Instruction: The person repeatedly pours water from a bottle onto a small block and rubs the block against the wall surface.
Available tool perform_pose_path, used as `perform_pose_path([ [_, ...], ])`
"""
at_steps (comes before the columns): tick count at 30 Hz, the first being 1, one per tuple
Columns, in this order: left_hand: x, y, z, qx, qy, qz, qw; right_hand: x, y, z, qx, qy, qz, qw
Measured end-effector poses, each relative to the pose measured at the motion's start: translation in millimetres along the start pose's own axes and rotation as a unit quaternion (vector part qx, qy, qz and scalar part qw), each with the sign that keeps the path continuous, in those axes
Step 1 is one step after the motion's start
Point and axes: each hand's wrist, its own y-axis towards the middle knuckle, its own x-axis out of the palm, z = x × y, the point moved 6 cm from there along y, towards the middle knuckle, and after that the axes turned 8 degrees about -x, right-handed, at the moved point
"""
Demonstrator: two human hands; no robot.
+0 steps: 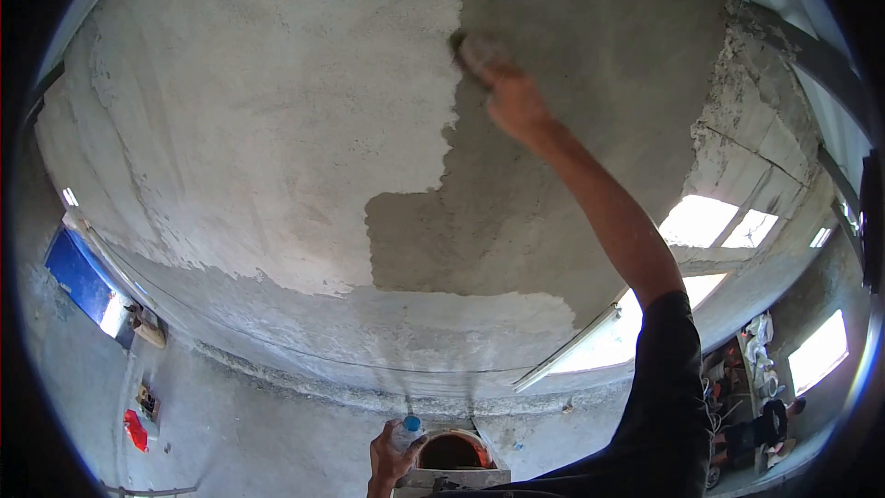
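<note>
My right hand (518,103) is raised high against the plaster wall (304,111), its fingers closed. What it grips is smeared by motion; a dark edge shows against the wall where the pale dry surface meets a darker, damp-looking patch (590,65). Low in the view, my left hand (391,459) is wrapped around a clear plastic bottle (403,434) with a blue cap, held upright. Just right of the bottle is a round container (482,448) with an orange inner rim and dark contents, on a pale stand (461,478).
Bright window openings (590,337) cut the wall at lower right. Far right, a person (761,429) in dark clothes is near a cluttered shelf (758,360). A blue door (78,272) is at left, with a red item (135,431) on the floor below it.
</note>
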Motion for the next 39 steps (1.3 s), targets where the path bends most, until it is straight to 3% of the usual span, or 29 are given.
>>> perform_pose_path([
  [1, 0, 2, 2, 0.008, 0.003, -0.004, 1.0, -26, 10, 7, 0.041, -0.001, 0.036, 0.999],
  [3, -2, 3, 2, 0.006, 0.004, -0.003, 1.0, -61, 28, 49, -0.026, -0.081, 0.206, 0.975],
  [4, -3, 3, 2, 0.005, 0.004, -0.003, 1.0, -66, 32, 63, -0.025, -0.081, 0.207, 0.975],
  [6, -4, 4, 2, 0.009, -0.001, 0.005, 1.0, -75, 34, 89, 0.08, -0.109, 0.231, 0.963],
  [8, -6, 3, 3, 0.013, -0.008, 0.013, 1.0, -33, 16, 80, -0.027, -0.155, 0.228, 0.961],
  [10, -5, 3, 6, 0.003, -0.005, 0.012, 1.0, 12, -9, 51, -0.076, -0.164, 0.115, 0.977],
  [12, 1, 2, 4, 0.014, -0.011, 0.005, 1.0, 40, -37, 18, -0.081, -0.007, -0.061, 0.995],
  [13, 3, 4, 4, 0.025, -0.008, -0.001, 1.0, 34, -29, 15, -0.086, -0.012, -0.061, 0.994],
  [15, 5, 5, 9, 0.024, -0.003, -0.009, 1.0, 4, -10, 10, -0.043, -0.076, 0.023, 0.996],
  [17, 5, 5, 6, 0.018, 0.008, -0.017, 1.0, -40, 33, 52, 0.028, -0.067, 0.132, 0.989],
  [18, 8, 6, 3, 0.02, 0.001, -0.016, 1.0, -71, 57, 59, -0.009, -0.122, 0.209, 0.97],
  [21, 0, 6, 6, 0.014, 0.006, 0.009, 1.0, -115, 120, 94, 0.031, -0.077, 0.279, 0.957],
  [23, -3, 4, 8, 0.004, 0.017, 0.021, 1.0, -83, 138, 130, 0.217, -0.045, 0.02, 0.975],
  [24, -3, 3, 5, -0.012, 0.013, 0.021, 1.0, -76, 136, 113, 0.078, -0.128, 0.098, 0.984],
  [25, -4, 3, 3, -0.025, 0.01, 0.021, 0.999, -58, 121, 97, -0.063, -0.208, 0.175, 0.96],
  [27, 0, 5, -7, -0.012, 0.0, 0.029, 0.999, -5, 84, 59, -0.133, -0.375, 0.078, 0.914],
  [30, 1, 0, -4, 0.005, -0.008, 0.023, 1.0, 53, -4, 6, -0.152, -0.137, -0.038, 0.978],
  [31, 1, -1, -1, 0.015, -0.007, 0.018, 1.0, 55, -17, -1, -0.154, -0.137, -0.04, 0.978],
  [33, -1, -5, -2, 0.009, 0.0, 0.013, 1.0, 68, -32, 9, -0.002, 0.046, -0.15, 0.988],
  [37, -4, -5, -5, 0.005, 0.002, 0.018, 1.0, -49, 50, 32, -0.045, -0.097, 0.136, 0.985],
  [39, -6, -6, -8, -0.008, -0.002, 0.017, 1.0, -91, 87, 67, -0.004, -0.114, 0.188, 0.975],
])
